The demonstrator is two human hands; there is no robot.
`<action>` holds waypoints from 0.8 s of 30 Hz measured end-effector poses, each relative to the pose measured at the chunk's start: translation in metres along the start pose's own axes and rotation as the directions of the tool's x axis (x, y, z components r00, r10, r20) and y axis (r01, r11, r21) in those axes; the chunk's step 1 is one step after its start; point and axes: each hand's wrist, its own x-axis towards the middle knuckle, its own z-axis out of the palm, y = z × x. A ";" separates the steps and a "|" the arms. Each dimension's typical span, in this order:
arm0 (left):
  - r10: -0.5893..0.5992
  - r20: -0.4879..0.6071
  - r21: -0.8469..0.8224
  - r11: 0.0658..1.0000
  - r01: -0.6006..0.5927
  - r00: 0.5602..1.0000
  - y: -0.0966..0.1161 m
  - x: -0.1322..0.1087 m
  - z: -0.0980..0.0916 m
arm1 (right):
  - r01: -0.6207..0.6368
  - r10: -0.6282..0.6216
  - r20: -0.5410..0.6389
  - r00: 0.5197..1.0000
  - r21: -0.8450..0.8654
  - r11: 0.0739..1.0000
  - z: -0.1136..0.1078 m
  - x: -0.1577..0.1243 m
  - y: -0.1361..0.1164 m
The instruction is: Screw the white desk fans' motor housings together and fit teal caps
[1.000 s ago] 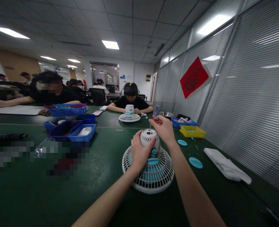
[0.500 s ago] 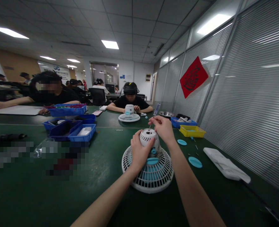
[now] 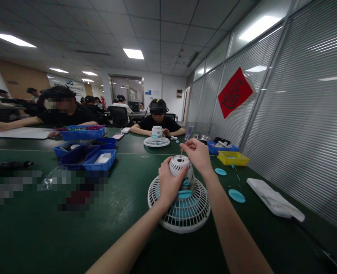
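Observation:
A white fan head [image 3: 182, 227] with blue blades lies grille-down on the green table. My left hand [image 3: 170, 182] is wrapped around its rounded motor housing, thumb on the near side. Above the housing, my right hand [image 3: 197, 152] is closed on a screwdriver [image 3: 189, 131] with a clear purplish handle. The handle rises behind my fingers, and the thin shaft points down to the top of the housing beside a dark opening. Whether the tip sits in a screw is too small to tell.
Blue discs [image 3: 237, 196], small screws and a white fan part [image 3: 273, 198] lie on the right. Behind them are a yellow tray [image 3: 233, 158], a blue tray [image 3: 223, 147] and a metal bowl. Blue bins [image 3: 101, 161] stand at left. Across the table, a person handles another fan [image 3: 156, 141].
The fingers of my right hand have shifted slightly around the screwdriver, which stays over the housing. My left hand keeps its hold. The view has moved very slightly.

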 end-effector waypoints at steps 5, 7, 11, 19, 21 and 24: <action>0.020 -0.006 -0.003 1.000 -0.020 1.000 -0.002 0.000 0.001 | -0.041 0.041 0.016 0.999 0.013 0.999 0.002 0.001 0.001; 0.025 -0.008 -0.006 1.000 -0.025 1.000 -0.003 0.000 0.001 | -0.039 0.038 0.036 0.999 0.025 0.999 0.002 0.002 0.001; 0.024 -0.008 -0.005 1.000 -0.024 1.000 -0.003 0.001 0.001 | 0.008 -0.008 0.068 0.998 0.002 1.000 0.001 0.002 0.001; 0.013 -0.001 -0.008 1.000 -0.013 1.000 -0.002 0.001 0.001 | 0.034 -0.029 0.080 0.996 -0.061 0.998 0.000 0.000 -0.001; 0.018 -0.003 -0.010 1.000 -0.018 1.000 -0.002 0.001 0.001 | 0.061 -0.054 0.057 0.997 -0.122 0.991 0.000 0.000 -0.001; 0.018 -0.006 -0.009 1.000 -0.018 1.000 -0.003 0.001 0.001 | 0.098 -0.096 0.023 0.995 -0.217 0.971 -0.001 -0.001 -0.002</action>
